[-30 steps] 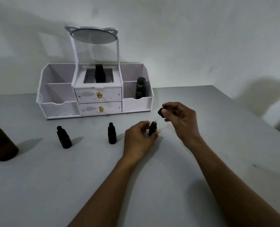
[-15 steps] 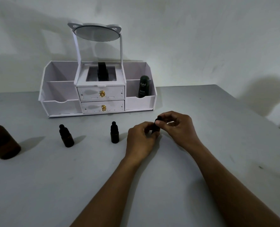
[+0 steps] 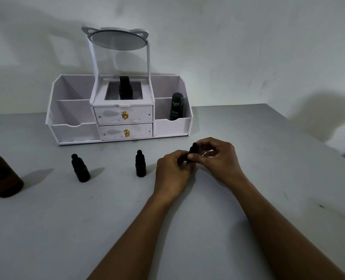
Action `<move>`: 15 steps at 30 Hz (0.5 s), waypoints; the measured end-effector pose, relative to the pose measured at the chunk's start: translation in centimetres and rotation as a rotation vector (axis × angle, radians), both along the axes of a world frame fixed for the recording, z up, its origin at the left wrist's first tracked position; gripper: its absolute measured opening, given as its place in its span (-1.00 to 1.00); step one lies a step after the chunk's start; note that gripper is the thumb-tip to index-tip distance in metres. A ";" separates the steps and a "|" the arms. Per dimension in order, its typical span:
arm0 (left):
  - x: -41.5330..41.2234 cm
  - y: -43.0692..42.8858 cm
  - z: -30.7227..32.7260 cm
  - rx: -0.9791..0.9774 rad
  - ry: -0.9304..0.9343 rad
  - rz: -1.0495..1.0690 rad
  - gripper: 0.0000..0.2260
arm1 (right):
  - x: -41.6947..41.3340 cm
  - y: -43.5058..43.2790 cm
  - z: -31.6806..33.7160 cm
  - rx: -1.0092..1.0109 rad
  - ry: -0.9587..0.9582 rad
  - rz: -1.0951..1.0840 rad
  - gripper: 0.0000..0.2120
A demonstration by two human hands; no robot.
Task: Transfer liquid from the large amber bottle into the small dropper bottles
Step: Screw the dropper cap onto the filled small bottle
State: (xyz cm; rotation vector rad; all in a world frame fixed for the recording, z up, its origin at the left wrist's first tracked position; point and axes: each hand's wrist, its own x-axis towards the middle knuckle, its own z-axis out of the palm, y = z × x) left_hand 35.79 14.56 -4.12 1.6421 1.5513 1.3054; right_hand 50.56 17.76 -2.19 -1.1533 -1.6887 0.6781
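Head view: the left hand [image 3: 172,174] and right hand [image 3: 218,158] meet over the grey surface [image 3: 248,199], both closed around one small dropper bottle [image 3: 191,153]. Its long axis stands nearly upright, with the cap end up and tilted slightly right. The left fingers wrap the bottle's body; the right fingers [image 3: 194,156] pinch its black cap. Two more dropper bottles [image 3: 140,164] [image 3: 80,169] stand upright to the left, well apart from each other. The large amber bottle [image 3: 1,176] stands at the far left edge. Behind them, a white organizer [image 3: 119,118] with a round mirror and two drawers holds a dark tube [image 3: 176,107] marked "Kahf" in its right compartment. A plain pale wall [image 3: 248,47] backs the surface.
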 end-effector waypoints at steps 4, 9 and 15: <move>0.0 0.0 0.0 -0.004 0.008 0.000 -0.79 | 0.1 -0.2 -0.2 0.006 0.017 0.014 -0.66; 0.1 -0.1 0.1 -0.032 0.008 -0.014 -0.74 | 0.1 -0.1 0.0 0.024 0.038 0.040 -0.73; 0.0 -0.1 0.2 -0.011 0.019 0.001 -0.78 | 0.0 -0.1 -0.2 0.011 0.065 0.001 -0.76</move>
